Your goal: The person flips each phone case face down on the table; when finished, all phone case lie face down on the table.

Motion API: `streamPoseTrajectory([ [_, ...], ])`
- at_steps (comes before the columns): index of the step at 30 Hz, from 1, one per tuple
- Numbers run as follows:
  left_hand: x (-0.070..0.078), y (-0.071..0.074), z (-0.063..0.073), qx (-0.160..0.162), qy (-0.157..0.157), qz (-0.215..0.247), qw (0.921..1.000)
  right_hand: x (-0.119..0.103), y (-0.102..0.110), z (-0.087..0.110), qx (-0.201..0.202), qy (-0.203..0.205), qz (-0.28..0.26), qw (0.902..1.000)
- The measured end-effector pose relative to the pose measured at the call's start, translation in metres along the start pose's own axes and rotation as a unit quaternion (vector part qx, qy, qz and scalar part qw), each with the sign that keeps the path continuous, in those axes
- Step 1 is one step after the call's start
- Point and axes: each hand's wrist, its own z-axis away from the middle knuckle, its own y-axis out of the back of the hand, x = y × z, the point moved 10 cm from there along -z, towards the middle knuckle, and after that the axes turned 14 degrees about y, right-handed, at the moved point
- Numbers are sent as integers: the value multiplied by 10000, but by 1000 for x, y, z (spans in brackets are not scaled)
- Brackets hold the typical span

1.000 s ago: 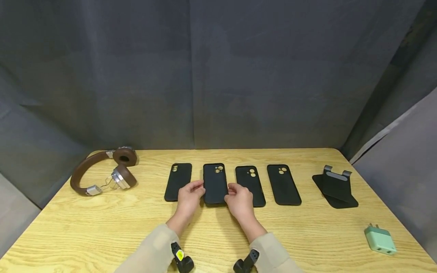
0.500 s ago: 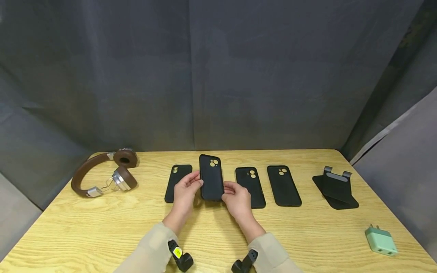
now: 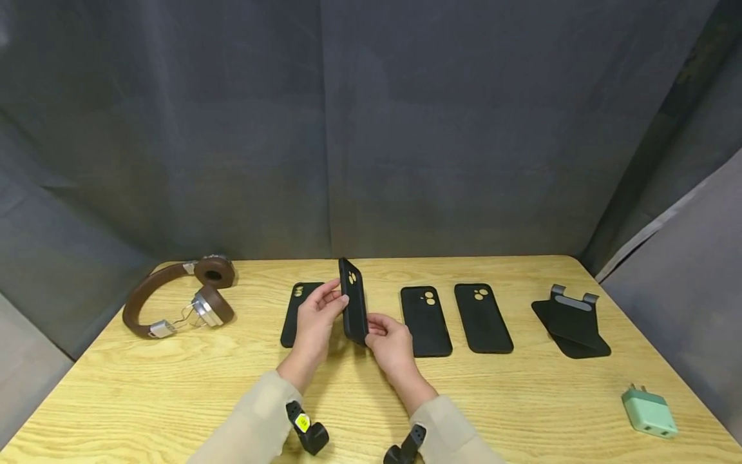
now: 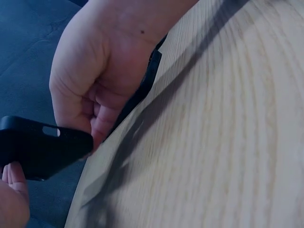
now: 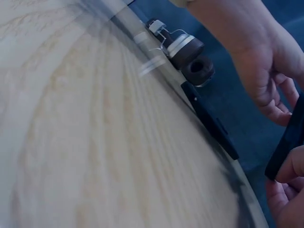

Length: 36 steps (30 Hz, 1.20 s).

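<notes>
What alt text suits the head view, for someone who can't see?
Left hand and right hand hold a black phone case tilted over a wooden table. Three similar cases lie flat between brown headphones and a black stand; a green plug sits front right.

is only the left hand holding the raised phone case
No, the left hand and the right hand both grip the raised phone case.

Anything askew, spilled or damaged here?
Nothing looks spilled or damaged. The black two-plate stand at right looks askew: its plates cross at an angle. The black rectangular phone case tilts, seemingly deliberately, in the left hand and right hand.
</notes>
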Motion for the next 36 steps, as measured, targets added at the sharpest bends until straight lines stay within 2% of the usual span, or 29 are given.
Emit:
streamPoseTrajectory([
  [8,-7,0,-4,10,202,-340,9992,11,-14,7,-381,42,184,9991],
  [17,-9,-5,-9,-215,500,-898,9945,9,-20,7,-676,242,445,9964],
  [24,-20,-11,-15,-371,593,-1193,9904,12,-23,7,-905,60,501,9946],
  [32,-20,-15,-17,-424,612,-1389,9875,9,-21,5,-951,68,808,9922],
  [36,-21,-16,-17,-466,657,-1413,9867,12,-21,4,-1071,-59,663,9920],
])
